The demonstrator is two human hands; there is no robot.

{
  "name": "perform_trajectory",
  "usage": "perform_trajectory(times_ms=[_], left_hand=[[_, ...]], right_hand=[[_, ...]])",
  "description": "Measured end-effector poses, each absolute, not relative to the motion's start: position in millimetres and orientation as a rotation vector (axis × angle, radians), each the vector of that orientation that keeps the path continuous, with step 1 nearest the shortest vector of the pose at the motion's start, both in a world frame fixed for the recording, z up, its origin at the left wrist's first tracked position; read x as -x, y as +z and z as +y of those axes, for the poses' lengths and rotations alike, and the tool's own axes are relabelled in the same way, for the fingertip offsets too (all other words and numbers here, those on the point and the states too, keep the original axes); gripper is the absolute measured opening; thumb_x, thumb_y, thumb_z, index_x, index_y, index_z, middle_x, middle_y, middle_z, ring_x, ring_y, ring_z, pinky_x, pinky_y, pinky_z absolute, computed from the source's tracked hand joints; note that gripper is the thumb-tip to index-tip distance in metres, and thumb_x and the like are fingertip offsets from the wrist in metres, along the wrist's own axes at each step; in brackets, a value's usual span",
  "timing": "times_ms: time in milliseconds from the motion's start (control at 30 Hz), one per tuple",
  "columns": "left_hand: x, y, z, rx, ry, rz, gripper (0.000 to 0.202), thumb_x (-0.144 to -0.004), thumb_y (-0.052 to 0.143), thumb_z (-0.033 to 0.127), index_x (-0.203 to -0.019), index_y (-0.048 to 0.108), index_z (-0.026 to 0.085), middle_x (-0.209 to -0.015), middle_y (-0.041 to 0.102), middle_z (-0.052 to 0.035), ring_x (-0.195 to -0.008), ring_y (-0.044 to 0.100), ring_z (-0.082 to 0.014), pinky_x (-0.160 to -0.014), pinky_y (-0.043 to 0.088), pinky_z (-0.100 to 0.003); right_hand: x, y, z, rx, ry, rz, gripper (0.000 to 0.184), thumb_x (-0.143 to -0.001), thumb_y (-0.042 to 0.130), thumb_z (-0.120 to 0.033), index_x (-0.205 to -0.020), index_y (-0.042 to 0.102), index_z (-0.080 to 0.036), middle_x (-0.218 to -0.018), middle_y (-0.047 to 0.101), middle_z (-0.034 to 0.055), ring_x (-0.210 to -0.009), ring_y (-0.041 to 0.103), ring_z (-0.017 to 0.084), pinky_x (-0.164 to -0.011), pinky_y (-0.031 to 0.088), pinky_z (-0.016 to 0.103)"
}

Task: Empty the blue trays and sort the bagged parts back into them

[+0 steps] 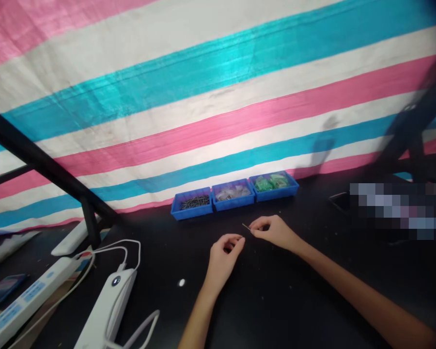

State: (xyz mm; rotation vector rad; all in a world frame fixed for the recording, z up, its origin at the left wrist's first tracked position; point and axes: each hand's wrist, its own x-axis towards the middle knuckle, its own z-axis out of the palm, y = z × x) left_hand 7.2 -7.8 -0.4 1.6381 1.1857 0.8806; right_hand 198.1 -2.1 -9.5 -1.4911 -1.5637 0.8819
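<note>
My right hand (271,228) is closed in a pinch on a thin, screw-like metal piece (246,226) that sticks out to the left of its fingertips. Just below and to the left, my left hand (225,249) has thumb and index finger pressed together; anything between them is too small to make out. The two hands are close but apart, above the black table (276,300). Behind them stand three blue bins in a row: the left bin (192,212) has dark, thin screw-like pieces, the middle bin (235,201) clear plastic bags, the right bin (276,193) green packets.
At the left lie a white power bank (105,310) with cables, a white power strip (32,295) and a phone (5,290). A black metal frame (51,167) rises there. A striped sheet (210,121) hangs behind the bins. A blurred patch covers the right side.
</note>
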Motion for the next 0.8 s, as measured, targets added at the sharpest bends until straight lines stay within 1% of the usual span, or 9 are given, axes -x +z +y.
perform_trajectory(times_ms=[67, 100, 167, 267, 400, 533, 600, 700, 800], left_hand=[[-9.7, -1.1, -8.4, -1.596, 0.906, 1.164, 0.030, -0.074, 0.060, 0.040, -0.091, 0.069, 0.017, -0.082, 0.067, -0.0060, -0.068, 0.057, -0.0145, -0.063, 0.044, -0.026], [-10.8, -0.7, -9.0, -1.576, 0.923, 1.151, 0.029, -0.074, 0.061, 0.039, -0.090, 0.070, 0.017, -0.084, 0.068, -0.0064, -0.070, 0.058, -0.0150, -0.065, 0.045, -0.027], [-12.5, 1.2, -10.5, -1.521, 0.968, 1.115, 0.026, -0.073, 0.062, 0.038, -0.083, 0.072, 0.017, -0.086, 0.068, -0.0064, -0.075, 0.059, -0.0162, -0.069, 0.045, -0.027], [-13.8, 5.1, -12.8, -1.421, 1.033, 1.070, 0.020, -0.070, 0.065, 0.036, -0.074, 0.073, 0.017, -0.082, 0.066, -0.0056, -0.076, 0.058, -0.0166, -0.067, 0.045, -0.026], [-14.2, 7.8, -14.4, -1.363, 1.056, 1.069, 0.017, -0.068, 0.068, 0.034, -0.072, 0.073, 0.017, -0.084, 0.065, -0.0051, -0.076, 0.057, -0.0159, -0.063, 0.044, -0.024], [-14.0, 7.5, -14.6, -1.344, 1.023, 1.120, 0.021, -0.069, 0.067, 0.037, -0.073, 0.073, 0.017, -0.086, 0.065, -0.0059, -0.074, 0.057, -0.0155, -0.059, 0.042, -0.023], [-13.9, 6.5, -14.5, -1.337, 1.001, 1.124, 0.023, -0.070, 0.066, 0.038, -0.074, 0.073, 0.017, -0.088, 0.065, -0.0064, -0.072, 0.057, -0.0150, -0.058, 0.042, -0.023], [-14.3, 4.9, -14.4, -1.335, 1.022, 1.093, 0.021, -0.071, 0.065, 0.036, -0.070, 0.072, 0.017, -0.088, 0.064, -0.0065, -0.073, 0.057, -0.0150, -0.060, 0.043, -0.023], [-15.2, 4.2, -14.9, -1.320, 1.058, 1.021, 0.018, -0.072, 0.065, 0.033, -0.071, 0.072, 0.017, -0.089, 0.063, -0.0062, -0.075, 0.058, -0.0151, -0.065, 0.044, -0.024]], right_hand=[[-193.5, -3.9, -5.7, 1.395, 1.025, -1.516, 0.014, -0.067, 0.061, -0.026, -0.068, 0.071, -0.017, -0.083, 0.070, 0.0050, -0.071, 0.061, 0.017, -0.066, 0.047, 0.028], [-190.5, -1.2, -8.2, 1.352, 1.079, -1.501, 0.014, -0.067, 0.061, -0.028, -0.068, 0.070, -0.017, -0.085, 0.070, 0.0051, -0.073, 0.062, 0.017, -0.067, 0.047, 0.028], [-184.5, 2.7, -13.0, 1.287, 1.151, -1.480, 0.016, -0.068, 0.062, -0.031, -0.068, 0.070, -0.016, -0.087, 0.069, 0.0052, -0.076, 0.062, 0.017, -0.069, 0.048, 0.028], [-178.5, 3.8, -17.6, 1.255, 1.199, -1.458, 0.016, -0.068, 0.063, -0.032, -0.068, 0.069, -0.016, -0.089, 0.069, 0.0052, -0.076, 0.061, 0.016, -0.069, 0.048, 0.027], [-177.0, 1.4, -18.5, 1.266, 1.192, -1.485, 0.015, -0.070, 0.062, -0.030, -0.068, 0.069, -0.016, -0.090, 0.068, 0.0052, -0.073, 0.059, 0.014, -0.063, 0.047, 0.025], [-181.2, 3.8, -18.4, 1.245, 1.163, -1.527, 0.014, -0.070, 0.062, -0.028, -0.067, 0.068, -0.016, -0.090, 0.066, 0.0055, -0.064, 0.055, 0.011, -0.056, 0.045, 0.023], [-183.6, 7.4, -19.0, 1.250, 1.134, -1.552, 0.014, -0.070, 0.063, -0.028, -0.065, 0.068, -0.015, -0.090, 0.066, 0.0058, -0.060, 0.052, 0.009, -0.050, 0.042, 0.021], [-183.8, 12.4, -21.2, 1.239, 1.122, -1.595, 0.014, -0.070, 0.063, -0.028, -0.065, 0.067, -0.015, -0.088, 0.065, 0.0053, -0.057, 0.049, 0.008, -0.043, 0.036, 0.019], [-179.9, 12.5, -23.2, 1.198, 1.158, -1.604, 0.014, -0.071, 0.063, -0.029, -0.067, 0.068, -0.016, -0.087, 0.063, 0.0043, -0.057, 0.049, 0.008, -0.044, 0.036, 0.019]])
